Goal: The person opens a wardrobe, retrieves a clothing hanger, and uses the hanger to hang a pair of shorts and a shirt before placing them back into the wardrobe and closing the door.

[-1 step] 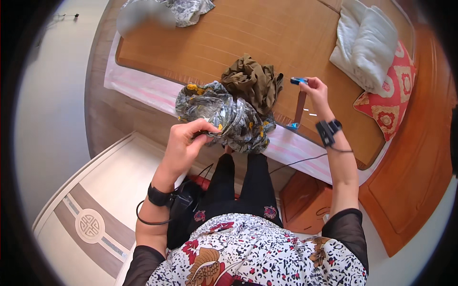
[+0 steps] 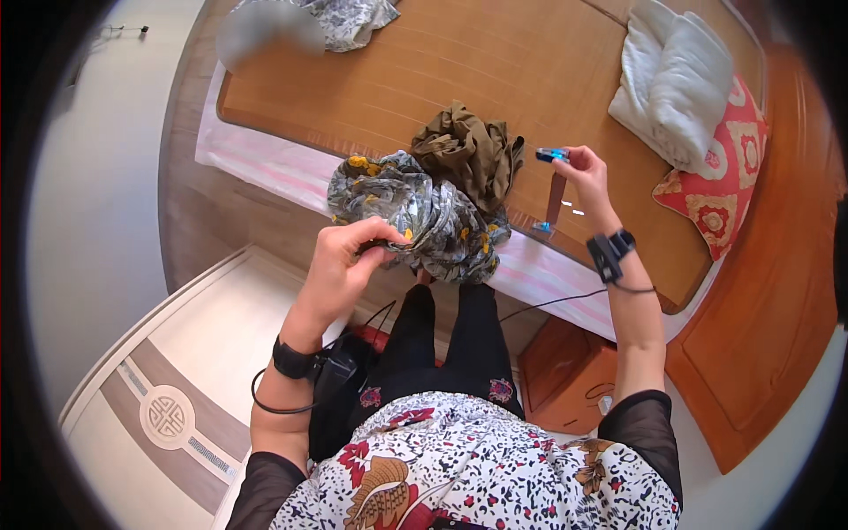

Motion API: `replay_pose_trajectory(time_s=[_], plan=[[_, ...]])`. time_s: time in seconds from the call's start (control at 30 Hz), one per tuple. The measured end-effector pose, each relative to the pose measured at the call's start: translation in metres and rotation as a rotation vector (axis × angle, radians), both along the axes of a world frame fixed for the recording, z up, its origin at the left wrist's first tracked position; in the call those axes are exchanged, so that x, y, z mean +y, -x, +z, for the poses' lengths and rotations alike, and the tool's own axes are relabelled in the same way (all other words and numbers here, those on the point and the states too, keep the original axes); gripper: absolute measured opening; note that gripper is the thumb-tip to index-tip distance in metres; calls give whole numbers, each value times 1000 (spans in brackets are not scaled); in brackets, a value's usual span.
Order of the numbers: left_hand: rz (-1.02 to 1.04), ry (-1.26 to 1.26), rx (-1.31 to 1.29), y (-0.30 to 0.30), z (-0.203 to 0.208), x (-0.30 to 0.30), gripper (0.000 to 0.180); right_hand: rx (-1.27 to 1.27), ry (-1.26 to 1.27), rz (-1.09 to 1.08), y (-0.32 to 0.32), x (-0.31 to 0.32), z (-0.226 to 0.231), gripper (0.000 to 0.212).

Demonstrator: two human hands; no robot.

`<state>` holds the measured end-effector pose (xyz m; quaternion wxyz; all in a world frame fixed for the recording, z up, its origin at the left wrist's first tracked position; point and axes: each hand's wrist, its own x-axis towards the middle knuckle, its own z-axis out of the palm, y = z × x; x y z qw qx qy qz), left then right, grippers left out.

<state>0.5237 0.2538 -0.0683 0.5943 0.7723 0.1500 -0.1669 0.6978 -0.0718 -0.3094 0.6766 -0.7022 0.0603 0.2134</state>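
Fingertips of my left hand [image 2: 349, 261] are closed in a pinch on the near edge of a crumpled grey patterned cloth [image 2: 380, 190] with yellow spots. The cloth hangs bunched over the near edge of the bed. My right hand [image 2: 585, 172], raised to the right of it, is pinched on a small shiny blue and dark object [image 2: 552, 155]; its kind cannot be made out. Below this hand, a narrow brown strip [image 2: 556, 199] runs down to a small bluish glint. Against the far side of the patterned cloth lies a crumpled olive-brown cloth [image 2: 468, 155].
A tan mat [image 2: 371, 97] covers the bed, with a pink and white sheet [image 2: 256, 181] along its edge. Folded white bedding [image 2: 676, 84] and a red patterned cushion [image 2: 720, 199] lie at right. A pale cabinet [image 2: 203, 353] stands at left; a black cable [image 2: 548, 305] crosses near my legs.
My right hand and the small blue object have shifted very slightly downward. My left hand keeps its pinch on the patterned cloth.
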Motion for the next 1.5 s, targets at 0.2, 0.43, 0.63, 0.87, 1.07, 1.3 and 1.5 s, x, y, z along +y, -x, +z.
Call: replay_pose_trajectory(time_s=[0.2,0.43,0.63,0.87,1.07,1.3,1.5], plan=[[-288,-158,-244,-8,70,-2,28,-165,-129,178,68,29,178,24],[-347,-258,-462,10,144,-6,24,-304,-307,272,129,73,311,24],[-422,-295,-613,26,191,-11,20,-542,-212,244,159,94,355,26],[-454,-349,-632,46,217,-16,18,-603,-101,262,180,93,370,25],[-445,-333,-670,53,227,-24,15,-604,-96,314,192,93,375,27],[-428,-294,-642,52,229,-26,14,-525,-268,263,186,93,364,29],[-430,-404,-603,61,228,-38,31,-552,-206,296,184,96,392,33]])
